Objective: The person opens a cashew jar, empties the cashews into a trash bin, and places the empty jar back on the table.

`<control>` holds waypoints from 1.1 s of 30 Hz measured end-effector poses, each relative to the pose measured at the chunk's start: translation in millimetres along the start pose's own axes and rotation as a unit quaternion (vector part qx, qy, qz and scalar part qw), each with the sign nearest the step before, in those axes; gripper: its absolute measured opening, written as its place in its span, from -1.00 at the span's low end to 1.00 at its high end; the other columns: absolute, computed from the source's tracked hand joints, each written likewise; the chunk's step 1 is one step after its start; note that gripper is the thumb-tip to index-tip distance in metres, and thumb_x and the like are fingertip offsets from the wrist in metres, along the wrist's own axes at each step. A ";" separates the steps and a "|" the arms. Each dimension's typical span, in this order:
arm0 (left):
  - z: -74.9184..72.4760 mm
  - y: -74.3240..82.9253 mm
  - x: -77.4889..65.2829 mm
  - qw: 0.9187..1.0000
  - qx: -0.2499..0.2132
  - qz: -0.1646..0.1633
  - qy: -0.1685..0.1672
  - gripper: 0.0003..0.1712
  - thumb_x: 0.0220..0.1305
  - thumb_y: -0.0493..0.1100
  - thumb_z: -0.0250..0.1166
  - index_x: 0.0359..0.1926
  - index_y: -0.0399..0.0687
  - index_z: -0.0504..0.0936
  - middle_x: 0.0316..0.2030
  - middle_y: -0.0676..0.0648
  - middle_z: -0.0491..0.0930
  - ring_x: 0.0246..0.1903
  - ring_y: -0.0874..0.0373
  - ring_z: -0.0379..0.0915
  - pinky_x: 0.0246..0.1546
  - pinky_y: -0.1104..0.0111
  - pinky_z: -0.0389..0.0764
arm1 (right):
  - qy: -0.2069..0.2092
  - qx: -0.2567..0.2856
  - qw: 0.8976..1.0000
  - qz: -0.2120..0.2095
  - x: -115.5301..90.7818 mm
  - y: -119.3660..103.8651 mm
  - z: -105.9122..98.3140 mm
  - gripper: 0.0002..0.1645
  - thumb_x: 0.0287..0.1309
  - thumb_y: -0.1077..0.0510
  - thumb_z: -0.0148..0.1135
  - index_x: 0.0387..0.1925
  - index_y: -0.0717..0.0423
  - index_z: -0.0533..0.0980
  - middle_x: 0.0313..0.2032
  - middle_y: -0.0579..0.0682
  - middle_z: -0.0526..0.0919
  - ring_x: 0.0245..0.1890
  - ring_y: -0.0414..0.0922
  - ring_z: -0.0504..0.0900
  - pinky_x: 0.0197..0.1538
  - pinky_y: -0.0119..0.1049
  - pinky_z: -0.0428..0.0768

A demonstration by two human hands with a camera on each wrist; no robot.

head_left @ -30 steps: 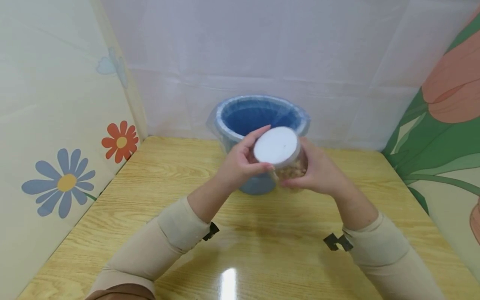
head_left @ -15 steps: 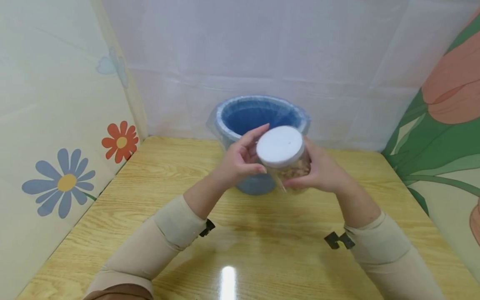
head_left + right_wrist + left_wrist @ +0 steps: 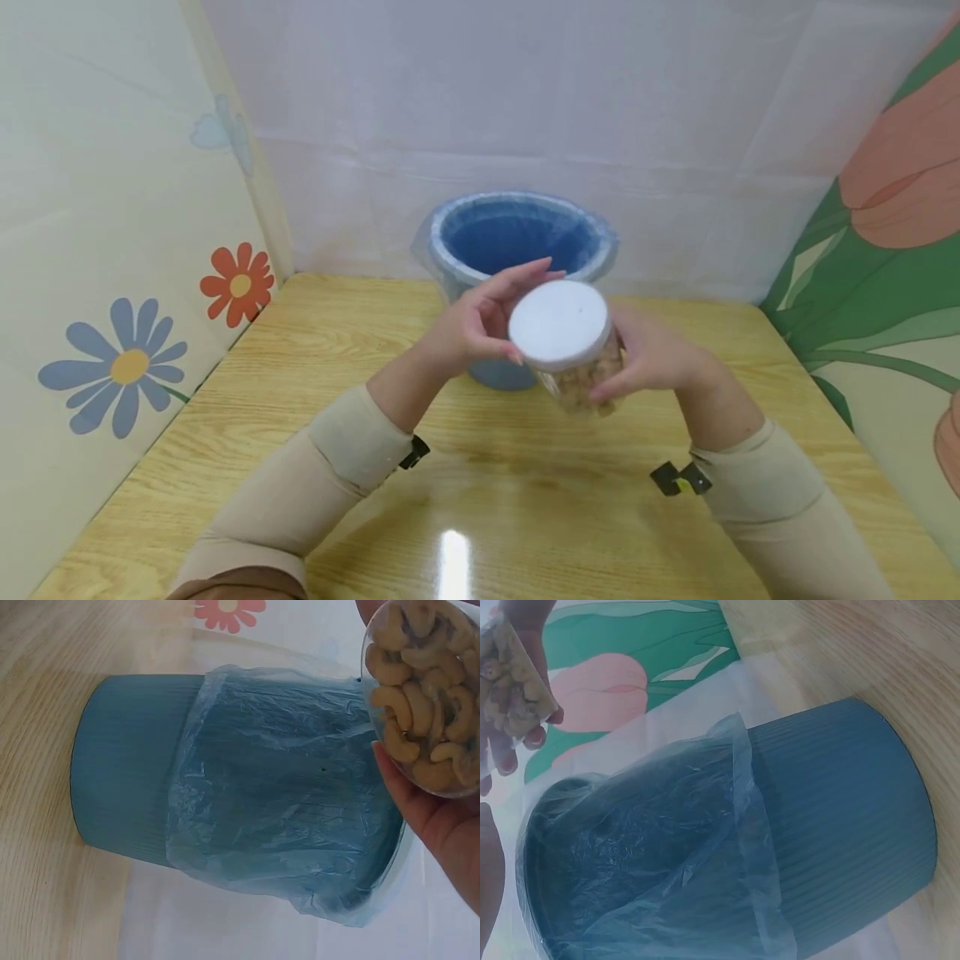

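Jar of clear plastic (image 3: 566,388): tilted, in the air before the blue ribbed bin (image 3: 127,765); tan curved cashews (image 3: 421,705) inside.
Round white lid (image 3: 558,323): on the jar.
Right hand (image 3: 658,350): grips jar's side.
Left hand (image 3: 480,321): thumb and fingers spread about the lid; contact cannot be told.
Translucent plastic liner (image 3: 277,795): folded down over bin.
Yellow wood-grain table (image 3: 525,508): under bin.

The right wrist view's edge cuts off the jar (image 3: 429,697).

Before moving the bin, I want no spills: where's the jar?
Just right of centre in the head view, the white-lidded jar is held in the right hand, beside the left hand and in front of the blue bin.
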State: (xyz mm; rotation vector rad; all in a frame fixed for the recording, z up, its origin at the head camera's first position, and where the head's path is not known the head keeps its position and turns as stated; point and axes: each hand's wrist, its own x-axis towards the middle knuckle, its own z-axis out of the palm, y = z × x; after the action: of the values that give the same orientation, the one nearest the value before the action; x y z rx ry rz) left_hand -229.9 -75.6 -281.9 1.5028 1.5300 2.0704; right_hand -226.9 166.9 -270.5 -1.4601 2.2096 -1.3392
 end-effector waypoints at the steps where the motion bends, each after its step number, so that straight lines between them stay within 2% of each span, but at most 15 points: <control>1: 0.4 -0.1 -0.2 1.000 -0.002 0.001 -0.006 0.18 -0.18 -0.05 0.49 0.35 -0.34 -0.02 0.31 -0.36 0.06 0.27 -0.11 0.09 0.19 0.16 0.33 | -0.008 0.007 1.000 0.000 0.4 0.1 0.4 0.05 -0.41 0.26 0.50 0.22 0.25 0.19 0.06 0.06 0.46 0.04 -0.03 0.46 0.10 -0.13 0.48; 4: 1.0 0.0 -0.7 1.000 -0.002 0.003 -0.011 0.17 -0.16 -0.03 0.48 0.35 -0.36 -0.03 0.31 -0.37 0.04 0.27 -0.11 0.08 0.19 0.16 0.33 | -0.014 0.016 1.000 -0.008 1.3 0.2 1.5 0.06 -0.41 0.27 0.50 0.22 0.27 0.18 0.07 0.08 0.44 0.05 -0.02 0.45 0.11 -0.12 0.48; 11: 2.4 0.6 -1.7 1.000 0.020 -0.005 -0.001 0.18 -0.20 0.00 0.50 0.33 -0.37 0.02 0.29 -0.25 0.17 0.21 -0.07 0.17 0.15 0.15 0.38 | -0.011 0.010 1.000 0.001 3.0 -0.7 2.2 0.04 -0.40 0.28 0.50 0.22 0.25 0.19 0.06 0.06 0.45 0.04 -0.03 0.45 0.11 -0.14 0.47; 17: 5.1 1.2 -1.4 0.999 0.036 -0.003 0.011 0.20 -0.21 0.03 0.49 0.33 -0.39 0.01 0.26 -0.29 0.18 0.18 -0.06 0.19 0.15 0.15 0.38 | 0.004 -0.001 1.000 0.013 4.4 -1.5 4.0 0.04 -0.38 0.27 0.51 0.22 0.20 0.20 0.05 0.03 0.45 0.04 -0.03 0.45 0.10 -0.13 0.48; 20: 5.9 0.6 -1.9 0.998 0.042 0.003 0.036 0.22 -0.23 0.08 0.49 0.32 -0.40 0.02 0.25 -0.31 0.18 0.17 -0.04 0.21 0.14 0.20 0.39 | 0.026 -0.017 0.999 0.022 6.9 -3.1 5.9 0.05 -0.39 0.24 0.54 0.23 0.12 0.21 0.05 -0.01 0.45 0.03 -0.05 0.45 0.09 -0.14 0.48; 24: 8.2 0.1 -2.2 0.995 0.044 0.002 0.090 0.25 -0.29 0.15 0.49 0.32 -0.39 0.06 0.23 -0.30 0.20 0.12 -0.01 0.26 0.08 0.31 0.45 | 0.060 -0.034 0.997 0.037 11.1 -4.5 8.8 0.07 -0.39 0.20 0.56 0.24 0.03 0.19 0.05 -0.05 0.44 0.03 -0.09 0.44 0.08 -0.13 0.48; 28: 12.5 0.6 -0.9 0.988 0.038 -0.004 0.149 0.26 -0.34 0.16 0.50 0.31 -0.38 0.09 0.20 -0.29 0.22 0.07 0.05 0.29 0.00 0.40 0.50 | 0.094 -0.043 0.993 0.056 14.8 -6.6 11.3 0.11 -0.38 0.18 0.57 0.27 0.00 0.16 0.06 -0.04 0.43 0.04 -0.08 0.43 0.09 -0.11 0.47; 33: 17.7 1.8 0.6 0.979 0.038 -0.008 0.198 0.29 -0.38 0.16 0.50 0.31 -0.38 0.09 0.20 -0.33 0.20 0.04 0.08 0.33 -0.02 0.43 0.51 | 0.131 -0.075 0.984 0.092 17.3 -10.4 15.0 0.12 -0.40 0.08 0.58 0.26 0.01 0.18 0.06 -0.03 0.44 0.03 -0.08 0.43 0.07 -0.10 0.48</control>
State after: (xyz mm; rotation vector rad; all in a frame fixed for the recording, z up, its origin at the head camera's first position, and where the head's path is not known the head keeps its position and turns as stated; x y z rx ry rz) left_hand -215.7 -65.0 -280.6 1.1382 1.7600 2.4368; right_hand -220.4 143.1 -266.0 -1.1425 2.5879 -1.3985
